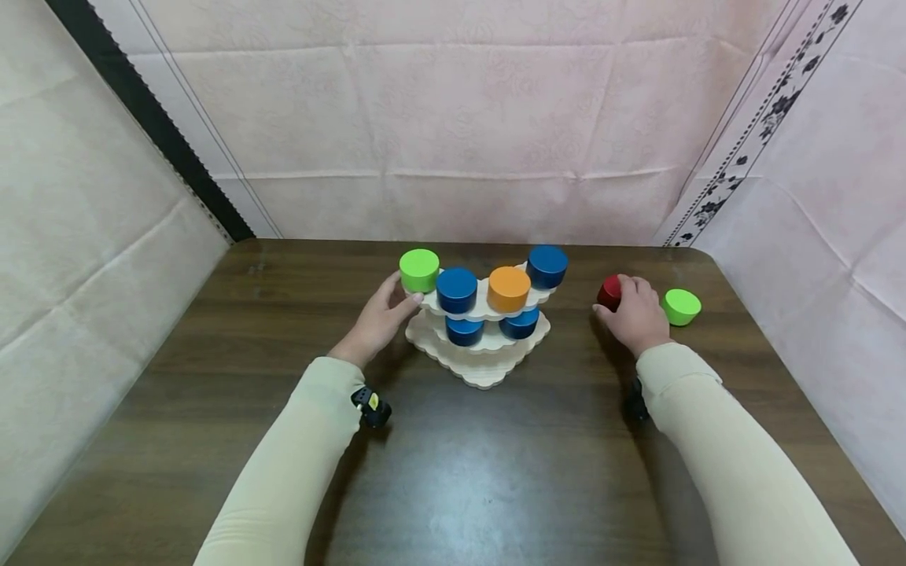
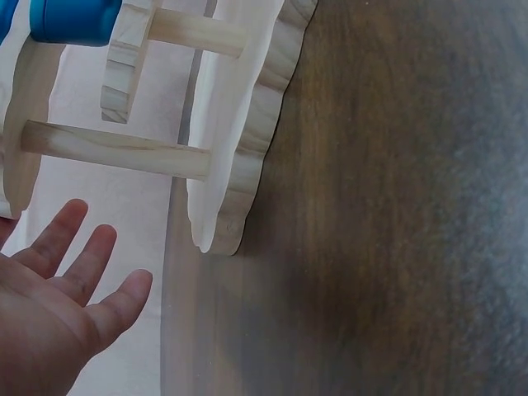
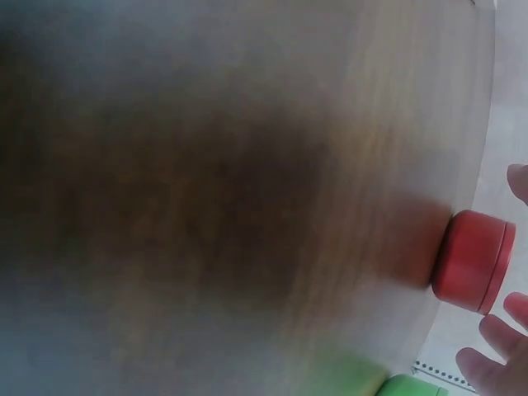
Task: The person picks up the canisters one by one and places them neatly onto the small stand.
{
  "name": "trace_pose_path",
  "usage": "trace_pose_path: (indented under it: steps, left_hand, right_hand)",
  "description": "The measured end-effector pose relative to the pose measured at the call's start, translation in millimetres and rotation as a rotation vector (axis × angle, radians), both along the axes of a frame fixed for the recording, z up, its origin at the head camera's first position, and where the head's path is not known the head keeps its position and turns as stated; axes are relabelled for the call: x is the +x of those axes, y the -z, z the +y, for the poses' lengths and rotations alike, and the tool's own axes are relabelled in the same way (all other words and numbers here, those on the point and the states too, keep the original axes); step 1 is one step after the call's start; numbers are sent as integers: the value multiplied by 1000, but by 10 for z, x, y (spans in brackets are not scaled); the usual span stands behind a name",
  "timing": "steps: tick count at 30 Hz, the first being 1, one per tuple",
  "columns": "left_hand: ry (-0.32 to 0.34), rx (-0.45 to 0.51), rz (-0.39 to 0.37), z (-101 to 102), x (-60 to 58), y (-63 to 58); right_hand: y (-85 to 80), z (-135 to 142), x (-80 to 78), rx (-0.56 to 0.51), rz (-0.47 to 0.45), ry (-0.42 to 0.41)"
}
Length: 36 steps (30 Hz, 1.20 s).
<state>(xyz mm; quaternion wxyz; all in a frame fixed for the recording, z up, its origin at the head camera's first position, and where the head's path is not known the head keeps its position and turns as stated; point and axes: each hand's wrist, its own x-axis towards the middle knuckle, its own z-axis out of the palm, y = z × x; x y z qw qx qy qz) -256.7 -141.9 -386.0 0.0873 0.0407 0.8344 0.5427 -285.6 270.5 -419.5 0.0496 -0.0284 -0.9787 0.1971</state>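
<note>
A pale wooden tiered stand [image 1: 479, 365] with scalloped edges stands on the table. Its upper tier carries a green tin [image 1: 419, 271], a blue tin [image 1: 456, 291], an orange tin [image 1: 508, 289] and another blue tin [image 1: 546, 267]. Two more blue tins sit on a lower tier. At the upper tier's left edge, my left hand [image 1: 381, 318] pinches the stand beside the green tin, its other fingers spread in the left wrist view. My right hand [image 1: 637, 314] reaches around a red tin [image 3: 470, 261] on the table, thumb apart from it in the right wrist view.
A second green tin [image 1: 681, 307] stands just right of my right hand. The dark wooden table [image 1: 453, 472] reaches back to a pale cloth wall [image 1: 453, 118], with more cloth along both sides. Round posts [image 2: 115, 148] separate the stand's tiers.
</note>
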Motion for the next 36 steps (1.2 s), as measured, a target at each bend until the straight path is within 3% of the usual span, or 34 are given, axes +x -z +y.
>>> trace_pose_path:
  steps: [12, 27, 36]
  left_hand:
    - [-2, 18, -9, 5, 12, 3]
    - [-9, 10, -2, 17, 44, -49]
    - [-10, -3, -3, 10, 43, -40]
  right_hand:
    - [53, 121, -111, -55, -110, 61]
    - [92, 178, -155, -88, -143, 85]
    - [109, 177, -168, -125, -111, 96]
